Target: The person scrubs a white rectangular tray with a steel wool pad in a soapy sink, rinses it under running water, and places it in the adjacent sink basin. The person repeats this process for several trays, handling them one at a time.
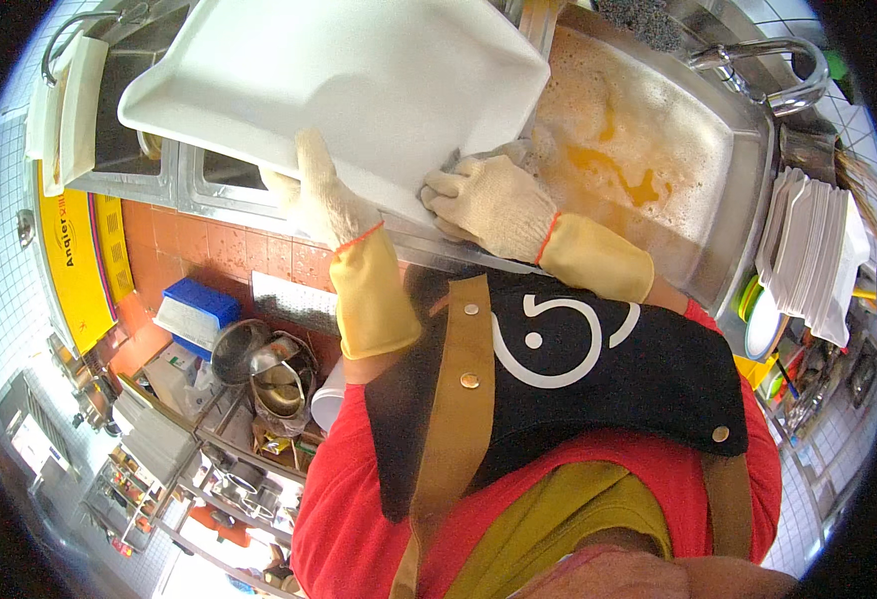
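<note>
A large white plastic tray is tilted over the edge of a stainless-steel sink. My left hand, in a cream knit glove with a yellow cuff, grips the tray's near rim, thumb on the inside. Gloved the same way, my right hand presses a grey scrubber against the tray near its right corner. Most of that scrubber is hidden under the fingers, so its exact kind is unclear. To the right of the tray, the sink basin holds foamy brownish water with orange streaks.
A chrome faucet arches at the basin's far right, by dark wire scourers. White trays stand stacked right of the sink. On the left are upright pale trays; below, a blue container and metal pots.
</note>
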`<action>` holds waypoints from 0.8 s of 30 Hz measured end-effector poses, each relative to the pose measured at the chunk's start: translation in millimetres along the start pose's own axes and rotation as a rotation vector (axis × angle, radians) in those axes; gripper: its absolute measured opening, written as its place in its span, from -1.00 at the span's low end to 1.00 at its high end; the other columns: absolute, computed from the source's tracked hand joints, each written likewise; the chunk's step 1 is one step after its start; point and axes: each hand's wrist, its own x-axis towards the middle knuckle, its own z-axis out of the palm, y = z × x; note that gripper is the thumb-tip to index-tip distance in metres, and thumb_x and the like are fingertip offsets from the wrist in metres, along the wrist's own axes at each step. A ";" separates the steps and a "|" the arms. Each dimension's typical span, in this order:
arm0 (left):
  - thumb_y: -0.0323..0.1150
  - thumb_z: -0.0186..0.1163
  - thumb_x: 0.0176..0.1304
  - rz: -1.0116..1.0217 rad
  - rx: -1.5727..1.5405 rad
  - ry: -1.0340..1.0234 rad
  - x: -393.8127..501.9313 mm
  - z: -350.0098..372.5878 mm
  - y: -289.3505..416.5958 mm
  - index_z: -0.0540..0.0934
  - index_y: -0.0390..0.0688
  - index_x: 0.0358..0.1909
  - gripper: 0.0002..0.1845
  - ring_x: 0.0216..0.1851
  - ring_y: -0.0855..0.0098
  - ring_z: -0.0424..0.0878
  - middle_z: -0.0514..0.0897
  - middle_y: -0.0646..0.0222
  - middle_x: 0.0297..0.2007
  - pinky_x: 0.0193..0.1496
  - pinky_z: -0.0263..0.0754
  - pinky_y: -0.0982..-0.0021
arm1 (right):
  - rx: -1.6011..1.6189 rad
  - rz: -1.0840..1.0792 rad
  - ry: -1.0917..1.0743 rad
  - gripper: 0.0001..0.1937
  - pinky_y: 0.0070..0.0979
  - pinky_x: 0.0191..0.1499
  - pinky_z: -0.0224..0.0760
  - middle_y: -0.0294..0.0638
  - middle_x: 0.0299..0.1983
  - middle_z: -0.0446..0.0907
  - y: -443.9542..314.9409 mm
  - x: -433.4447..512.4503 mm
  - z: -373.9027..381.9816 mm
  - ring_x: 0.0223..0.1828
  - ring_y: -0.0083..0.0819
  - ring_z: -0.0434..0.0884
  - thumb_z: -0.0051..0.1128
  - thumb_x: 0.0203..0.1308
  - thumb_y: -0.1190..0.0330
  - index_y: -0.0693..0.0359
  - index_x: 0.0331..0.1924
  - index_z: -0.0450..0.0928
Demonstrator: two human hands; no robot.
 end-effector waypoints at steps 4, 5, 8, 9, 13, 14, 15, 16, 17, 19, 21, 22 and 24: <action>-0.39 0.42 0.31 -0.043 -0.039 0.031 -1.1 -1.9 1.0 0.50 -0.35 0.43 -0.33 0.20 0.10 0.69 0.65 -0.01 0.24 0.25 0.68 0.00 | -0.191 0.050 0.055 -0.75 -0.28 0.19 0.70 -0.36 0.24 0.71 31.7 -5.2 14.0 0.17 -0.25 0.75 0.17 0.42 0.29 0.02 0.08 0.77; -0.39 0.41 0.33 -0.092 -0.010 0.070 -1.8 -2.9 1.3 0.48 -0.34 0.46 -0.32 0.22 0.12 0.66 0.63 0.00 0.28 0.29 0.63 0.01 | -0.279 0.098 0.065 -0.75 -0.27 0.19 0.71 -0.37 0.24 0.71 45.3 -3.7 13.1 0.17 -0.24 0.76 0.16 0.43 0.29 0.01 0.08 0.78; -0.39 0.39 0.37 -0.165 0.005 0.079 -3.4 -4.7 1.4 0.44 -0.30 0.52 -0.30 0.26 0.15 0.61 0.59 0.02 0.34 0.37 0.54 0.02 | -0.383 0.274 0.049 -0.73 -0.22 0.17 0.74 -0.38 0.25 0.73 99.4 5.7 -1.4 0.17 -0.22 0.77 0.12 0.47 0.31 0.03 0.11 0.78; -0.39 0.39 0.36 -0.194 -0.012 0.075 -3.3 -4.4 1.3 0.44 -0.30 0.52 -0.30 0.26 0.15 0.61 0.59 0.02 0.34 0.37 0.54 0.01 | -0.393 0.275 0.116 -0.73 -0.22 0.16 0.74 -0.38 0.24 0.74 116.6 5.3 -9.6 0.16 -0.22 0.77 0.10 0.48 0.32 0.04 0.11 0.78; -0.38 0.39 0.36 -0.183 -0.081 0.021 -1.7 -2.3 1.8 0.45 -0.29 0.52 -0.30 0.26 0.14 0.61 0.60 0.02 0.33 0.37 0.55 0.02 | -0.489 0.330 0.000 -0.72 -0.19 0.07 0.77 -0.34 0.19 0.76 122.3 12.2 -9.5 0.12 -0.21 0.79 0.07 0.51 0.31 0.05 0.12 0.78; -0.37 0.38 0.37 -0.186 -0.077 0.035 -1.5 -2.0 1.7 0.44 -0.29 0.52 -0.30 0.26 0.14 0.61 0.59 0.02 0.33 0.38 0.54 0.03 | -0.342 0.276 0.067 -0.72 -0.15 -0.01 0.77 -0.29 0.14 0.77 111.7 9.1 -6.8 0.07 -0.18 0.80 0.10 0.49 0.31 0.07 0.11 0.78; -0.37 0.38 0.37 -0.198 -0.063 0.045 -1.4 -1.7 1.1 0.44 -0.29 0.52 -0.30 0.27 0.14 0.61 0.59 0.03 0.33 0.39 0.54 0.04 | -0.335 0.269 -0.006 -0.73 -0.14 -0.04 0.77 -0.27 0.12 0.77 97.7 8.0 -2.7 0.05 -0.16 0.81 0.12 0.46 0.31 0.09 0.10 0.77; -0.37 0.37 0.37 -0.177 -0.059 0.040 -1.4 -1.8 0.3 0.43 -0.29 0.53 -0.30 0.27 0.14 0.61 0.59 0.03 0.33 0.39 0.54 0.04 | -0.330 0.263 -0.065 -0.73 -0.12 -0.06 0.77 -0.24 0.11 0.77 80.3 8.8 2.4 0.03 -0.15 0.81 0.13 0.44 0.32 0.11 0.08 0.77; -0.37 0.36 0.38 -0.197 -0.043 0.045 -1.1 -2.5 -1.1 0.42 -0.29 0.53 -0.30 0.27 0.14 0.61 0.58 0.03 0.34 0.40 0.54 0.05 | -0.321 0.237 -0.075 -0.73 -0.11 -0.09 0.77 -0.21 0.09 0.77 64.6 9.6 4.5 0.01 -0.13 0.82 0.15 0.42 0.32 0.12 0.07 0.77; -0.36 0.34 0.39 -0.166 -0.036 0.024 -1.3 -4.3 -7.6 0.41 -0.29 0.53 -0.30 0.28 0.14 0.61 0.57 0.03 0.35 0.40 0.54 0.06 | -0.245 0.107 -0.127 -0.76 -0.11 -0.07 0.79 -0.15 -0.01 0.81 33.8 8.2 6.9 -0.02 -0.09 0.84 0.16 0.41 0.36 0.15 0.04 0.77; -0.37 0.33 0.38 -0.202 -0.052 0.056 0.1 -7.7 -16.8 0.41 -0.28 0.52 -0.31 0.28 0.12 0.62 0.56 0.03 0.35 0.38 0.57 0.03 | -0.185 0.081 -0.176 -0.78 -0.10 -0.07 0.79 -0.11 -0.05 0.83 11.2 11.4 6.7 -0.03 -0.07 0.86 0.18 0.39 0.37 0.16 0.01 0.77; -0.37 0.32 0.38 -0.204 -0.060 0.056 1.3 -10.4 -21.4 0.41 -0.28 0.52 -0.31 0.28 0.12 0.62 0.56 0.03 0.34 0.37 0.58 0.01 | -0.163 0.130 -0.224 -0.78 -0.09 -0.07 0.79 -0.12 -0.04 0.83 2.9 14.2 5.4 -0.03 -0.07 0.86 0.20 0.38 0.38 0.16 0.00 0.78; -0.37 0.33 0.38 -0.286 -0.139 0.066 5.7 -15.2 -29.7 0.42 -0.26 0.51 -0.32 0.28 0.08 0.62 0.56 0.01 0.35 0.34 0.62 -0.03 | -0.093 0.137 -0.250 -0.81 -0.07 -0.06 0.78 -0.08 -0.09 0.83 -0.5 17.3 -1.2 -0.04 -0.03 0.86 0.24 0.32 0.39 0.12 -0.06 0.81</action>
